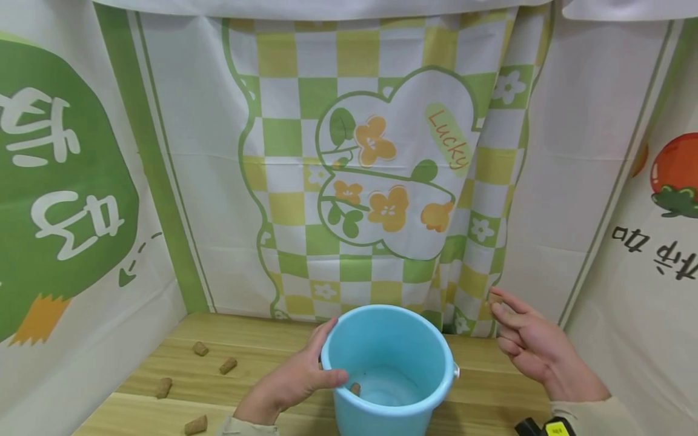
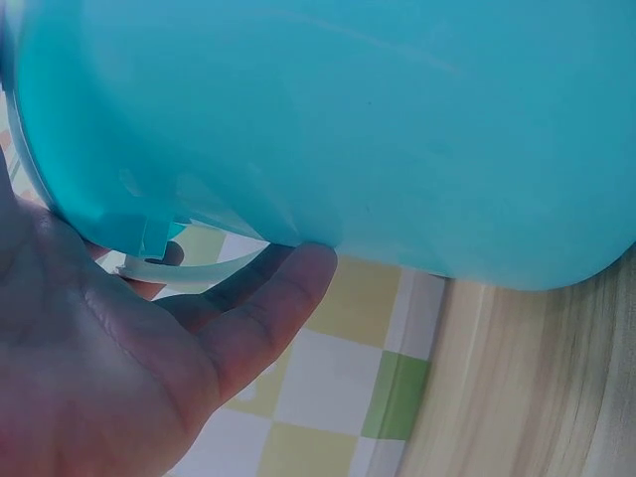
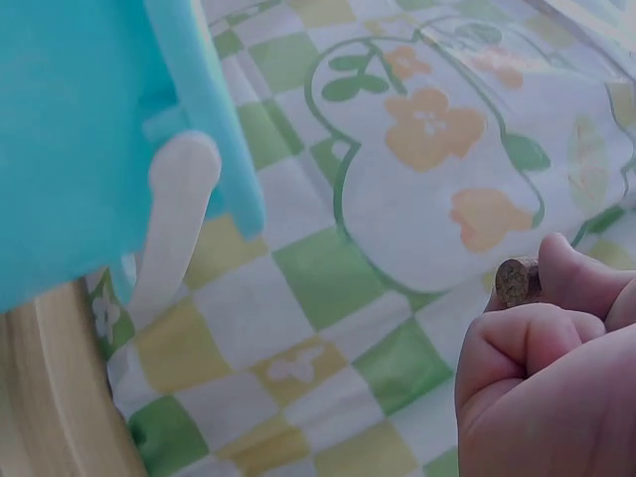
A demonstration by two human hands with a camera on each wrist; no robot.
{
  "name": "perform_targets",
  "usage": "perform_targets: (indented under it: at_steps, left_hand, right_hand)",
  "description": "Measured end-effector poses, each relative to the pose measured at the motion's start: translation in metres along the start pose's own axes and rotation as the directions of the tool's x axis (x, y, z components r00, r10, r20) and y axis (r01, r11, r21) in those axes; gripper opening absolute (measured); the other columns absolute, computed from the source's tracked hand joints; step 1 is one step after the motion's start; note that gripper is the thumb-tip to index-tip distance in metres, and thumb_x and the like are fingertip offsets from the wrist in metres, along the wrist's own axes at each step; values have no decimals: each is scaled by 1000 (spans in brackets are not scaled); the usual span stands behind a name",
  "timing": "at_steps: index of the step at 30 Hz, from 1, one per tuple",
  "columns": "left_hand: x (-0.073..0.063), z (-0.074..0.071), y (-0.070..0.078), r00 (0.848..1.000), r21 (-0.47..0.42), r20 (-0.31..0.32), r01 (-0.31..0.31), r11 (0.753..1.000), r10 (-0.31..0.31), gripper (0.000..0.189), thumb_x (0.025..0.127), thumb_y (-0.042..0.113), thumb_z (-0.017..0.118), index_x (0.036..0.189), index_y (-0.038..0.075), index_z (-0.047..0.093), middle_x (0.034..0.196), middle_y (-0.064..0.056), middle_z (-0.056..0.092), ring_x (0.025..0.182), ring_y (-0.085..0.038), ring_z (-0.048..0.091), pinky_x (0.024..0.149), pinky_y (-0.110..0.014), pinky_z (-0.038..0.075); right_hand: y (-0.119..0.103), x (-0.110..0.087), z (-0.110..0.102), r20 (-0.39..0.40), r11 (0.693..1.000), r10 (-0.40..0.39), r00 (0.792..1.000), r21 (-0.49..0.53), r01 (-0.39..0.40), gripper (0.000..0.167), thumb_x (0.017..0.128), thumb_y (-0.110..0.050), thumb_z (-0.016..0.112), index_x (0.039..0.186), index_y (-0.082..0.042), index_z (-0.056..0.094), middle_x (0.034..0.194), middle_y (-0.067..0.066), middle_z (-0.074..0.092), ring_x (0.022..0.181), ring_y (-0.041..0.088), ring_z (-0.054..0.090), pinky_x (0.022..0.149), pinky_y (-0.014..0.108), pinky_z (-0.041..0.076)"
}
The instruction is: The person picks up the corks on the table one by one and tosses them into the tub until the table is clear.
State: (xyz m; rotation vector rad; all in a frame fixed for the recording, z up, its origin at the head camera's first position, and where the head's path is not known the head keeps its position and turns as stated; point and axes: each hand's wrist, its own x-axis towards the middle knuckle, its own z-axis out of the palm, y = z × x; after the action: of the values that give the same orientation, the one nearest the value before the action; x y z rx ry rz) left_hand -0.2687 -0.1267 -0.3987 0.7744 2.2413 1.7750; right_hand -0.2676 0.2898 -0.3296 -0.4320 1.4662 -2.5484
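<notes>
A light blue bucket (image 1: 389, 406) stands upright on the wooden table. My left hand (image 1: 302, 375) grips its left rim, thumb over the edge and fingers along the outside; in the left wrist view those fingers (image 2: 273, 303) lie against the bucket wall near the white handle (image 2: 204, 273). Inside, at the bottom left, lies one cork (image 1: 355, 389). My right hand (image 1: 531, 342) is raised to the right of the bucket. It pinches another cork (image 3: 517, 281) between thumb and fingertips, with one round end showing in the right wrist view.
Several corks lie scattered on the table left of the bucket, among them one near the back (image 1: 200, 348) and one near the front (image 1: 196, 425). A checkered cloth wall (image 1: 319, 284) rises behind the table (image 1: 289, 333). Printed cloth walls stand at both sides.
</notes>
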Motion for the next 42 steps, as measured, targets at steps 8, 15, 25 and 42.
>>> perform_targets:
  at_steps: [8,15,25,42]
  left_hand:
    - [0,3,2,1000,6,1,6,1000,-6,113,81,50,81,161,17,8,161,-12,12,130,-37,39,100,-48,39]
    - [1,4,3,1000,13,-3,5,1000,-5,113,81,50,81,161,16,8,161,-11,13,132,-37,37,102,-48,37]
    - [2,4,2,1000,15,-4,15,1000,-15,113,81,49,81,161,16,8,161,-12,12,133,-37,36,102,-49,37]
    - [-1,5,6,999,-2,-7,34,999,-34,110,83,45,80,161,15,8,161,-11,12,131,-38,38,101,-50,39]
  right_hand:
    - [-4,1,19,-4,988,-28,1000,-150,27,29,105,-11,52,125,-27,67,101,-3,52,51,5,22,48,19,27]
    - [-5,2,32,-24,959,-15,1000,-284,7,28,103,-12,57,125,-26,65,105,1,57,51,4,27,48,19,27]
    - [-6,4,49,-110,886,-27,994,-463,-27,36,99,-12,64,134,-20,59,129,13,49,51,4,28,49,20,31]
    - [1,7,81,-173,641,-99,980,-764,-70,45,91,-9,73,134,-5,63,125,19,54,50,9,34,46,24,35]
